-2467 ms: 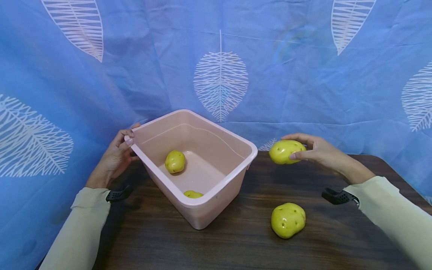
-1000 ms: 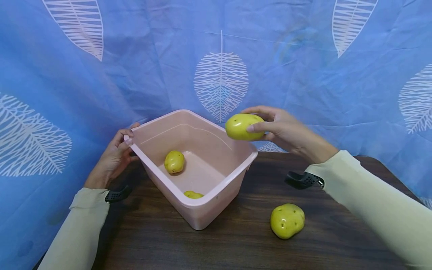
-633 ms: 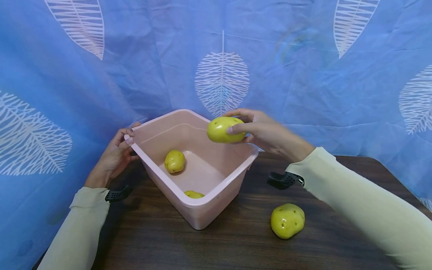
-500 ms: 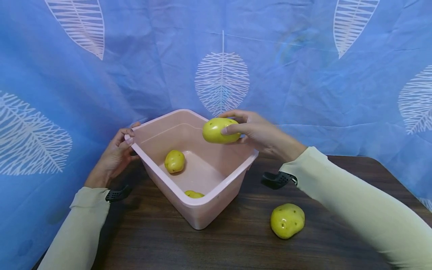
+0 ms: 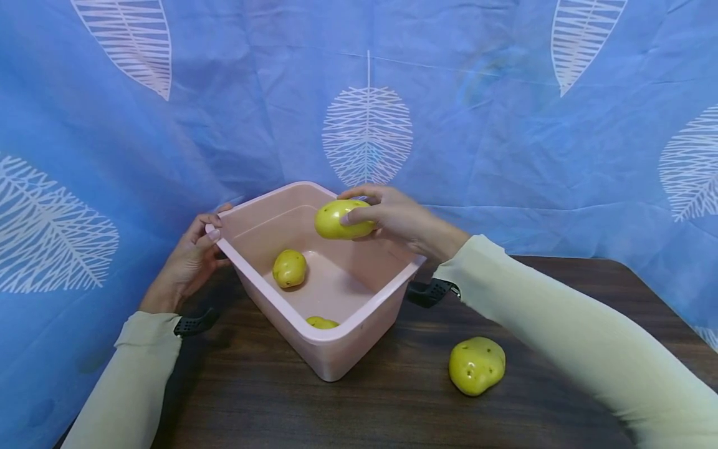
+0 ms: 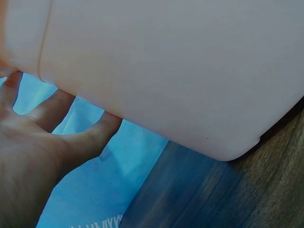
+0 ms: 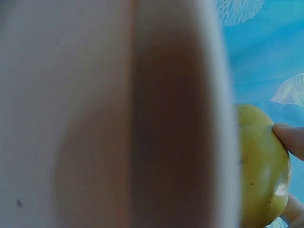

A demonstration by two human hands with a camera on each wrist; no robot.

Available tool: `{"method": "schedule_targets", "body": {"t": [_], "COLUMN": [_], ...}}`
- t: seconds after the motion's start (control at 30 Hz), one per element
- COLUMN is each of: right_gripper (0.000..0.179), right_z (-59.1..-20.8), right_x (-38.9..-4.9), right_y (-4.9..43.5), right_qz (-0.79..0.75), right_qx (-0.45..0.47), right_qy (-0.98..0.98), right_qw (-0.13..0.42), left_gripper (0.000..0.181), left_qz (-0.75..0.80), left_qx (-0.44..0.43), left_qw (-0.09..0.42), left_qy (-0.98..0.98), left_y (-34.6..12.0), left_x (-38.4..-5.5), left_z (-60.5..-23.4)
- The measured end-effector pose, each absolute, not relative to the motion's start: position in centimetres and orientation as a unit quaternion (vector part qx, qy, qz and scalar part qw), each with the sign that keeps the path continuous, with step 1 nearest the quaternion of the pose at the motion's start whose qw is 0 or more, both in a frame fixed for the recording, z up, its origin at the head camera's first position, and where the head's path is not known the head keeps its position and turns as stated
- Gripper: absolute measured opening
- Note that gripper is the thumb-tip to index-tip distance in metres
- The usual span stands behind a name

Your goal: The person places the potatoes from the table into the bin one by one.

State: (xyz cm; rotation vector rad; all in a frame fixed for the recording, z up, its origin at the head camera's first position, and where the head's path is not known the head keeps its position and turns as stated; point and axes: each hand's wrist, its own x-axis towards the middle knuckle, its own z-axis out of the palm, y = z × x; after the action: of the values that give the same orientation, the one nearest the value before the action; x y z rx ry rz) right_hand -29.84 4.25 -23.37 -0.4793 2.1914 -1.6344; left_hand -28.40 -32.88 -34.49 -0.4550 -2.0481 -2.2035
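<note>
My left hand (image 5: 191, 259) grips the left corner of a pink plastic tub (image 5: 387, 291), its thumb over the rim; in the left wrist view the fingers (image 6: 90, 142) lie against the outer wall. A yellow potato (image 5: 343, 219) is held between the thumb and fingers of my right hand (image 5: 395, 218), above the tub's opening near the far right rim. The right wrist view shows this held potato (image 7: 263, 166) partly behind the blurred tub wall (image 7: 95, 114). Inside the tub lie a potato (image 5: 290, 269) on the floor and another potato (image 5: 322, 322), mostly hidden by the near rim.
One more potato (image 5: 477, 366) sits on the dark wooden table (image 5: 392, 411), right of the tub. A blue cloth (image 5: 477, 125) with white leaf prints hangs behind the table and along the left side.
From over the table at the right, my right hand has carried its potato left, across the tub's rim to above the opening. The left hand and the tub stay put.
</note>
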Motion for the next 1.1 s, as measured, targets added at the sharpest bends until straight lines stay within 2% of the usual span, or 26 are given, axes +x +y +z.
{"method": "schedule_targets", "body": {"t": [0.3,0.5,0.73,1.1], "right_gripper": [0.052,0.051,0.048,0.051], "right_z": [-23.6,-22.5,-21.3,-22.3], "right_x": [-31.0,-31.1,-31.1,-31.9], "right_y": [3.5,3.8,3.0,0.5], "right_qz": [-0.58,-0.546,-0.517,-0.551], "right_qx": [-0.13,-0.144,-0.173,-0.148], "right_qy": [0.778,0.793,0.812,0.791], "right_qw": [0.203,0.228,0.211,0.22], "left_gripper": [0.015,0.015,0.014,0.016], "left_qz": [-0.724,-0.722,-0.722,-0.727], "left_qx": [-0.149,-0.147,-0.15,-0.154], "left_qw": [0.05,0.051,0.053,0.05], "left_qy": [-0.671,-0.674,-0.674,-0.667], "left_y": [-32.8,-32.7,-32.9,-32.9], "left_x": [-28.4,-28.3,-28.3,-28.4], "left_z": [-34.6,-34.5,-34.5,-34.6]}}
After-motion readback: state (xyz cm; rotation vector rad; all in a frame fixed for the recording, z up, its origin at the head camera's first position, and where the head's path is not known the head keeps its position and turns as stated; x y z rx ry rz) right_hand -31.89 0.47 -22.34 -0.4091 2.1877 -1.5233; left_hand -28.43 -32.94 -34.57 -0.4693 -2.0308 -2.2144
